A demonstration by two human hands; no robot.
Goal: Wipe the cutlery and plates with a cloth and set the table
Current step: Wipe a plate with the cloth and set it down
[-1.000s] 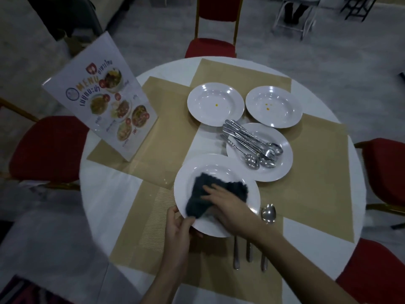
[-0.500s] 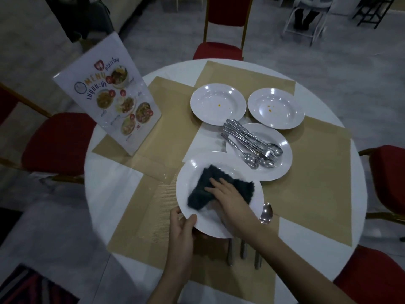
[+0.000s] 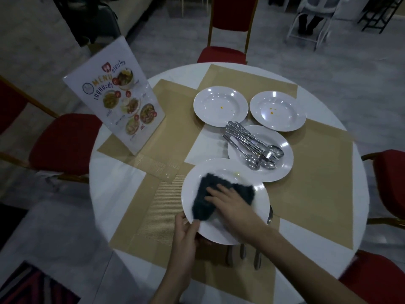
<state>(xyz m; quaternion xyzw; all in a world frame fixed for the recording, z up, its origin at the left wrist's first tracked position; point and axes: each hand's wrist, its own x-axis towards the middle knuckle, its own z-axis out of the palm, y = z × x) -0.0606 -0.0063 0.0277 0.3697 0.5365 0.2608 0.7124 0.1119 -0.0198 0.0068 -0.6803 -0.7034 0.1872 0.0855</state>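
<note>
A white plate (image 3: 258,207) lies tilted over the near placemat (image 3: 157,211). My left hand (image 3: 186,240) grips its near-left rim, thumb on top. My right hand (image 3: 232,205) presses a dark cloth (image 3: 210,189) flat onto the plate's middle. A small yellow spot sits near the plate's far rim. Behind it, a second plate (image 3: 282,156) carries a pile of spoons and forks (image 3: 254,145). Two more white plates, one left (image 3: 220,106) and one right (image 3: 277,110), stand further back, each with orange specks. Three cutlery handles (image 3: 242,253) and a spoon bowl (image 3: 270,216) poke out from under the held plate.
A standing menu card (image 3: 118,113) occupies the table's left side. Tan placemats (image 3: 315,183) cover the round white table (image 3: 122,183). Red chairs stand at the left (image 3: 63,141), far side (image 3: 223,53) and right (image 3: 388,183).
My right hand has slid the cloth slightly across the plate. My left hand keeps its grip on the rim. The view has shifted a little.
</note>
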